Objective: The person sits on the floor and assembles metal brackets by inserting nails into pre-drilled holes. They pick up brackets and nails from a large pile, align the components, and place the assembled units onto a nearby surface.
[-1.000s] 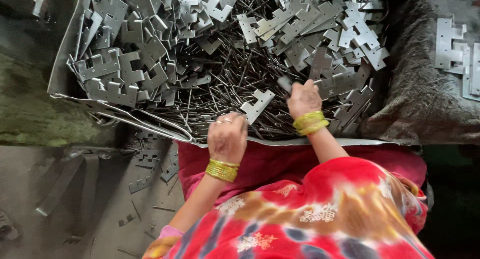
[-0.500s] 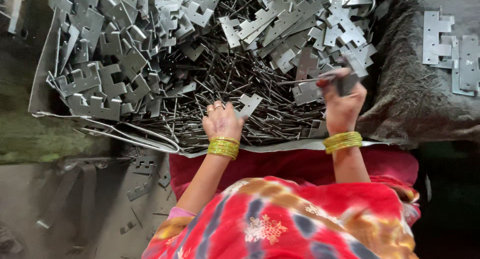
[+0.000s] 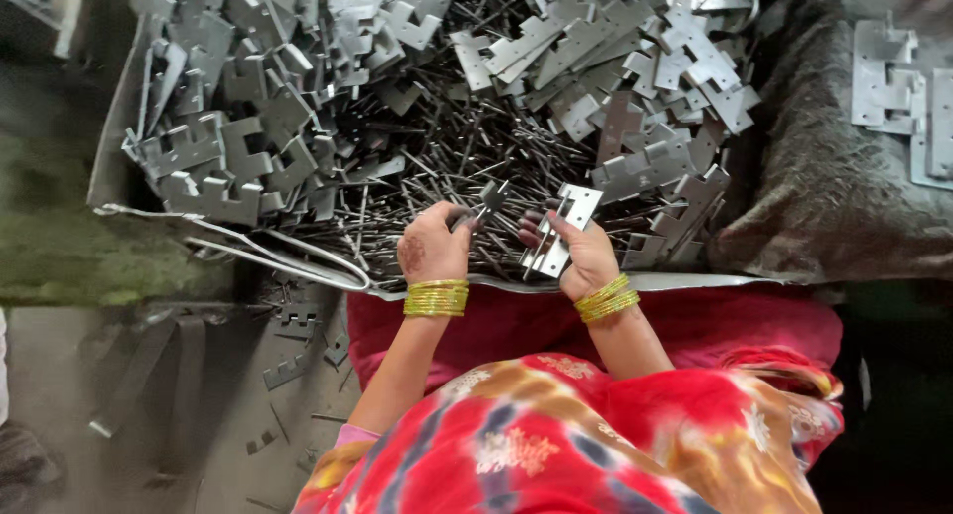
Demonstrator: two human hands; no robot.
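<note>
The right hand [image 3: 581,251] grips a pale metal hinge plate [image 3: 561,228], fingers curled around its lower half so the notched top edge sticks up above the knuckles. The left hand [image 3: 432,244] is closed on a smaller dark hinge piece [image 3: 488,198], pinched between thumb and fingertips and tipped toward the plate. The two parts sit just beside each other, nearly touching, above a heap of thin metal pins [image 3: 437,157].

The risks here are plain. The stamped edges and pin tips are sharp, and both hands hover right over the pile, so a slip could likely scrape or prick bare fingers. The light pinch on the small piece may let it drop into the heap, where it would be hard to find among the similar grey hinge plates [image 3: 228,147] stacked on the left and more plates [image 3: 675,67] on the right. If the knuckles of the two parts meet crooked, they could jam.

Both wrists, ringed with yellow bangles [image 3: 437,298], bend inward, forearms reaching out from the lap across a red cloth [image 3: 695,325]. Finished hinges [image 3: 898,87] lie well apart on a grey sack at the far right.
</note>
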